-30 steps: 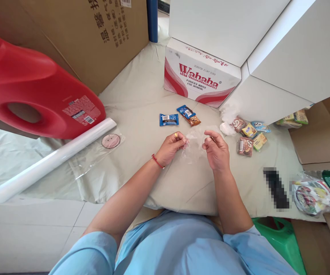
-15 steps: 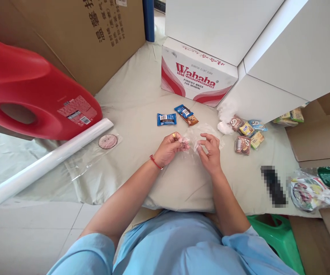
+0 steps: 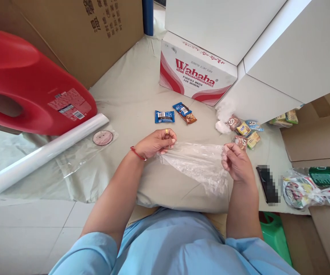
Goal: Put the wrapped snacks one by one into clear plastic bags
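Note:
Between my hands a sheet of clear plastic film (image 3: 195,158) is stretched sideways, its lower part hanging loose and wrinkled over the cloth. My left hand (image 3: 159,143), with a ring and a red bracelet, pinches the film's left end. At the right end, my right hand (image 3: 236,160) grips a bunched edge in closed fingers. Just beyond the film lie a blue snack packet (image 3: 165,117) and a blue-and-brown pair of snack packets (image 3: 184,113) that overlap. Several small wrapped snacks (image 3: 243,129) sit past my right hand, partly hidden behind it.
On the left stand a red jug (image 3: 38,84) and a long white roll (image 3: 44,154), beside a flat clear bag with a pink round label (image 3: 103,138). A Wahaba-style water carton, lettered Wahaha (image 3: 196,72), is at the back. A blurred dark object (image 3: 268,185) and a green-labelled bottle (image 3: 325,176) lie right.
My hands have moved apart, the left one leftward and the right one rightward and nearer me. The film, crumpled before, is now spread out between them.

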Tool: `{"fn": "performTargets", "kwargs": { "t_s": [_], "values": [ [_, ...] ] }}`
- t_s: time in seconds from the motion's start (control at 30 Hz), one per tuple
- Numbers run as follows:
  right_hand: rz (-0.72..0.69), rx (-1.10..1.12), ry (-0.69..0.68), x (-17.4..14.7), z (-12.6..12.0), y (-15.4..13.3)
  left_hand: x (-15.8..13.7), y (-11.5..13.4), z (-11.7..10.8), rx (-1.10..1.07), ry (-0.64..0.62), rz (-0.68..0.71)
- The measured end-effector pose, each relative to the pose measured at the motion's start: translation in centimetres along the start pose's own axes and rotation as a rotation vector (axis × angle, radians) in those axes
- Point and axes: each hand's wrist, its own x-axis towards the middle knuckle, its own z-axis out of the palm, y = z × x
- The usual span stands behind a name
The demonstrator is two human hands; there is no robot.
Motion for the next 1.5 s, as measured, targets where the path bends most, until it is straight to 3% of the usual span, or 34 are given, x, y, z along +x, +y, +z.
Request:
{"fn": "performTargets", "kwargs": {
  "t_s": [0.07,0.2,0.3,0.37,0.4,0.53,0.57,0.67,0.9,1.0,1.1,1.3,1.5],
  "values": [
    [0.019,0.026,0.097,1.3,-0.1,1.8,0.7,-0.6,0.3,0.176,0.217,0.079],
    [0.056,0.178,0.207,2.5,0.5,4.9,1.7,-1.3,1.4,0.577,0.755,0.452],
    [0.058,0.353,0.245,2.5,0.7,5.4,0.8,-1.1,2.2,0.537,0.956,0.511],
    [0.093,0.495,0.212,2.4,0.5,5.2,-0.5,-0.9,3.2,0.414,0.927,0.392],
    [0.116,0.562,0.183,2.3,0.4,5.0,-1.3,-1.0,3.9,0.36,0.843,0.307],
    [0.142,0.778,0.111,1.8,0.5,4.0,-4.4,-1.9,8.1,0.144,0.318,-0.141],
    [0.13,0.817,0.104,1.5,0.6,3.7,-4.9,-2.3,9.3,0.063,0.245,-0.234],
    [0.088,0.871,0.087,0.5,1.5,3.1,-5.4,-3.3,12.3,-0.142,0.19,-0.379],
    [-0.022,0.772,0.136,-2.5,4.5,3.2,-3.5,-4.0,15.3,-0.15,0.311,-0.262],
    [-0.04,0.711,0.113,-3.2,4.5,3.5,-3.1,-4.1,14.9,-0.195,0.335,-0.237],
    [-0.038,0.638,0.134,-2.7,2.9,3.7,-4.3,-3.9,13.0,-0.226,0.352,-0.221],
    [0.044,0.411,0.185,-0.6,-1.7,5.1,-9.5,-2.7,7.1,-0.15,0.298,-0.42],
    [0.031,0.175,0.183,0.6,-1.7,7.4,-12.4,-2.5,4.0,0.057,0.491,-0.439]
  ]
}}
